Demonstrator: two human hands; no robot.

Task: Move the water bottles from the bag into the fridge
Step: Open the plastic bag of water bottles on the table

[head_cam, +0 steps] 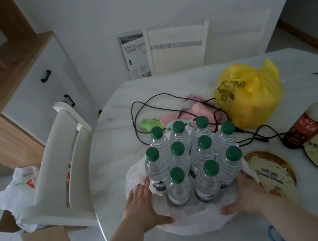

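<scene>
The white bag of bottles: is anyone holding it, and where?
Yes. The left hand and right hand grip the white bag by its pushed-down near edge, one on each side; no water bottles are held.

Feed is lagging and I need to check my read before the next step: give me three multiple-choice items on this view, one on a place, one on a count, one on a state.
1. Where is the yellow bag?
A) on the chair
B) on the table, beyond the bottles
C) on the floor

2. How many green-capped bottles stand in the white bag?
A) six
B) eight
C) ten

3. What are the hands doing?
A) both hold the white bag's sides
B) each lifts a bottle
C) both hang idle

Answers:
1 B, it sits on the tabletop behind the cluster.
2 C, ten caps show.
3 A, the left hand and right hand clasp the bag.
</scene>
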